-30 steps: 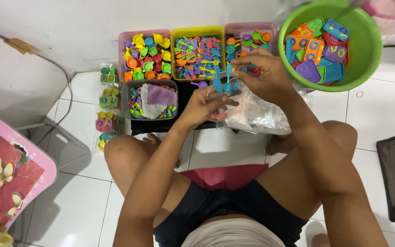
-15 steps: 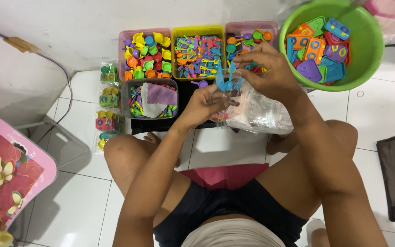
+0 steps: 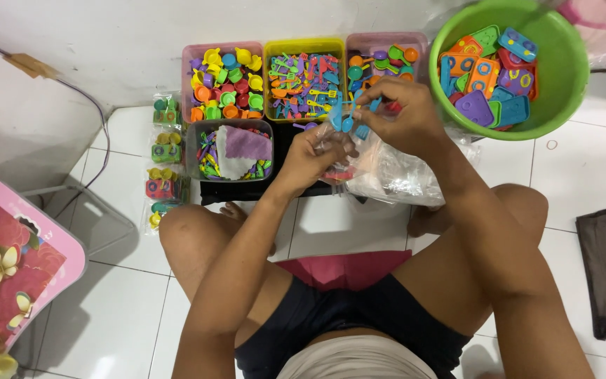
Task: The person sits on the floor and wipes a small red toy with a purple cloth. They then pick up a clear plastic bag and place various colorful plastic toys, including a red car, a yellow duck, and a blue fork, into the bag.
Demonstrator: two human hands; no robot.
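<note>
Near the top centre of the frame, the right hand (image 3: pixel 402 116) pinches a small bunch of blue plastic toy pieces (image 3: pixel 348 118) between its fingertips, fingers curled closed around them. Just below and to the left, the left hand (image 3: pixel 315 153) is closed on the mouth of a clear plastic bag (image 3: pixel 394 172), which spreads crumpled to the right under the right wrist; the blue pieces sit right above that opening, touching both hands. Behind the hands, along the wall at the top, stand three small tubs side by side: a pink tub (image 3: pixel 222 83) of little cups, a yellow tub (image 3: pixel 304 81) of tiny utensils, and another pink tub (image 3: pixel 387 60) partly hidden by the right hand. Below the first pink one is a dark tub (image 3: pixel 231 151) with mixed pieces and a purple cloth. A green bucket (image 3: pixel 562 70) full of flat coloured toy plates sits at the upper right. Small filled packets (image 3: pixel 164 154) lie in a column on the white tile floor at the left.
</note>
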